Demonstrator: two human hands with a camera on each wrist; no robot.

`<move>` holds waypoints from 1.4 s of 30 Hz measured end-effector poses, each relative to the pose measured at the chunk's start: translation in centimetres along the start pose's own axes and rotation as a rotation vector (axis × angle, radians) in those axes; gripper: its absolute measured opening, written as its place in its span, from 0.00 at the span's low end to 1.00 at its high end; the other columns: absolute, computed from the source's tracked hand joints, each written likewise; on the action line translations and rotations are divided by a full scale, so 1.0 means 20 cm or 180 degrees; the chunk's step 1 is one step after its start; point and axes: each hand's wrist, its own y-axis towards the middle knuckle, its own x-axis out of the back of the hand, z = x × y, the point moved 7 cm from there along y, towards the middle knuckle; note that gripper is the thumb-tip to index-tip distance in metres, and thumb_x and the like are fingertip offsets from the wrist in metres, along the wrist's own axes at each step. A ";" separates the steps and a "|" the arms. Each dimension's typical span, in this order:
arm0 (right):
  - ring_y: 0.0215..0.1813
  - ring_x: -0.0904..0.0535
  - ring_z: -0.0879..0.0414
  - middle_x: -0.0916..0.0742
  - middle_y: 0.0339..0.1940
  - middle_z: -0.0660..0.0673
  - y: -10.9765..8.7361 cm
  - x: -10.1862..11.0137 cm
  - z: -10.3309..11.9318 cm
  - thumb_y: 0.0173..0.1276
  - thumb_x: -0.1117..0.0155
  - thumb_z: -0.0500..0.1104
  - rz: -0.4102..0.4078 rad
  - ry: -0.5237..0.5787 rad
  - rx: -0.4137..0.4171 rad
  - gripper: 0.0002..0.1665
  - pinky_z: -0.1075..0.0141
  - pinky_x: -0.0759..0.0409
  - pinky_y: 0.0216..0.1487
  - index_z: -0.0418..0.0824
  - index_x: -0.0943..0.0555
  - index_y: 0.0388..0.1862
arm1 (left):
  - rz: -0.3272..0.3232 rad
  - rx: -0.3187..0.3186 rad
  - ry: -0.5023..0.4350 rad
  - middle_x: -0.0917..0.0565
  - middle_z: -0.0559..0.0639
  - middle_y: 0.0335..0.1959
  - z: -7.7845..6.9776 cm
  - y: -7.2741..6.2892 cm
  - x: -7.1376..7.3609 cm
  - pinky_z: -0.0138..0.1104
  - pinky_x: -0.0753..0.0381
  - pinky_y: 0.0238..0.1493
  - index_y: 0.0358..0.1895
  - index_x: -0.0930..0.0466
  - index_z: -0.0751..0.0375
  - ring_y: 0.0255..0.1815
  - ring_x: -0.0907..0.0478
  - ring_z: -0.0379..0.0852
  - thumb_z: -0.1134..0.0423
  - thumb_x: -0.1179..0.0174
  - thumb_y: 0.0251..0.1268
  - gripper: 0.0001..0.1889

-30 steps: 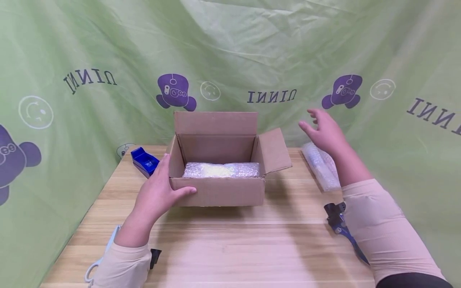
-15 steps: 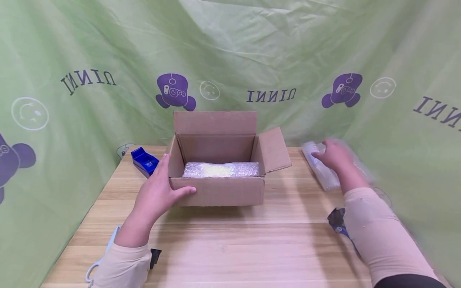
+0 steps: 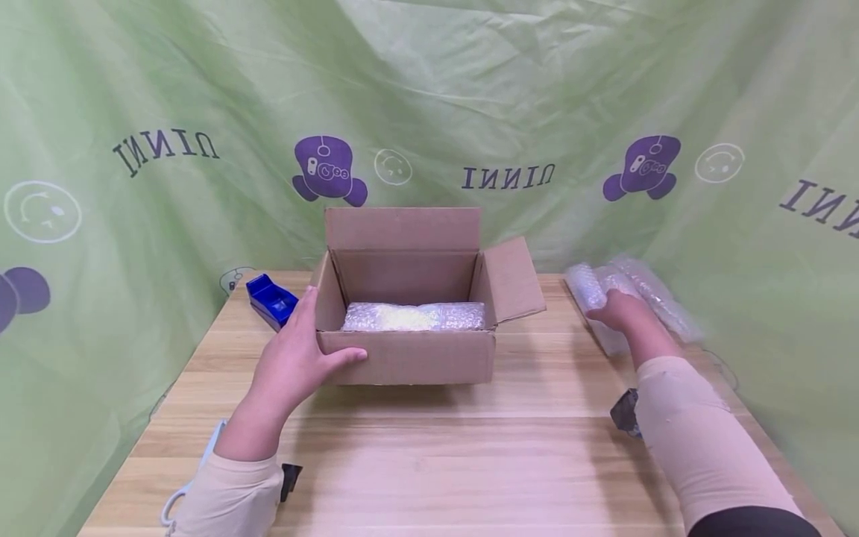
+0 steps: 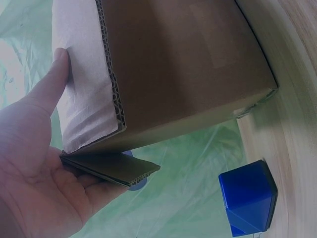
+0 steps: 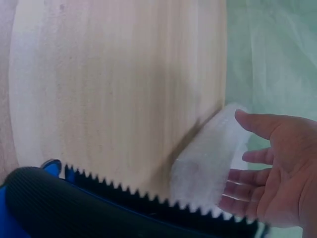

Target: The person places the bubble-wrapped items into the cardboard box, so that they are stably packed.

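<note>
My left hand (image 3: pixel 295 358) grips the near left corner of a cardboard box (image 3: pixel 409 358). In the left wrist view, its thumb lies on the front flap (image 4: pixel 84 74) and its fingers are behind a side flap (image 4: pixel 111 168). Inside the box lies a bundle in bubble wrap (image 3: pixel 412 317). At the table's far right, my right hand (image 3: pixel 627 317) reaches over several bubble-wrap rolls (image 3: pixel 584 287). The right wrist view shows its thumb and fairly straight fingers spread beside one bubble-wrap roll (image 5: pixel 203 163), touching it.
A blue tape dispenser (image 3: pixel 271 300) stands left of the box. A black and blue tape gun (image 3: pixel 625 410) is partly hidden by my right sleeve; its toothed edge (image 5: pixel 163 203) looms close in the right wrist view. Light blue scissors (image 3: pixel 176 503) lie by my left sleeve. A green curtain (image 3: pixel 429 97) hangs behind the table.
My right hand has come down from the air onto the bubble-wrap rolls, and a roll at the right has come into sight. The left hand and the box have stayed put.
</note>
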 end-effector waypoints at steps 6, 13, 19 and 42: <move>0.66 0.39 0.21 0.38 0.66 0.15 0.02 -0.03 -0.02 0.70 0.43 0.56 0.0000 -0.0060 0.0036 0.52 0.33 0.41 0.68 0.15 0.49 0.70 | -0.0006 0.0006 -0.0002 0.51 0.61 0.80 0.00 0.00 0.00 0.64 0.34 0.64 0.80 0.63 0.58 0.72 0.40 0.70 0.25 0.34 0.41 0.69; 0.69 0.44 0.20 0.45 0.70 0.15 0.04 -0.06 -0.04 0.68 0.41 0.57 0.0030 -0.0055 -0.0123 0.58 0.32 0.44 0.69 0.17 0.58 0.73 | 0.0004 0.0016 0.0003 0.51 0.61 0.80 0.00 0.00 0.00 0.64 0.33 0.64 0.80 0.63 0.57 0.72 0.39 0.70 0.24 0.34 0.41 0.69; 0.65 0.36 0.22 0.38 0.68 0.16 0.02 -0.04 -0.04 0.68 0.40 0.55 -0.0014 -0.0001 -0.0076 0.54 0.33 0.39 0.66 0.17 0.51 0.72 | 0.0013 0.0024 0.0013 0.51 0.61 0.80 0.00 0.00 0.00 0.64 0.33 0.63 0.80 0.63 0.58 0.71 0.39 0.71 0.24 0.34 0.41 0.69; 0.60 0.30 0.26 0.27 0.62 0.21 -0.11 0.34 0.25 0.72 0.45 0.61 -0.0655 0.0263 0.0410 0.44 0.34 0.32 0.60 0.27 0.39 0.69 | 0.0052 0.0051 0.0027 0.52 0.60 0.80 0.00 0.00 0.00 0.64 0.34 0.64 0.80 0.64 0.58 0.72 0.40 0.70 0.24 0.35 0.41 0.70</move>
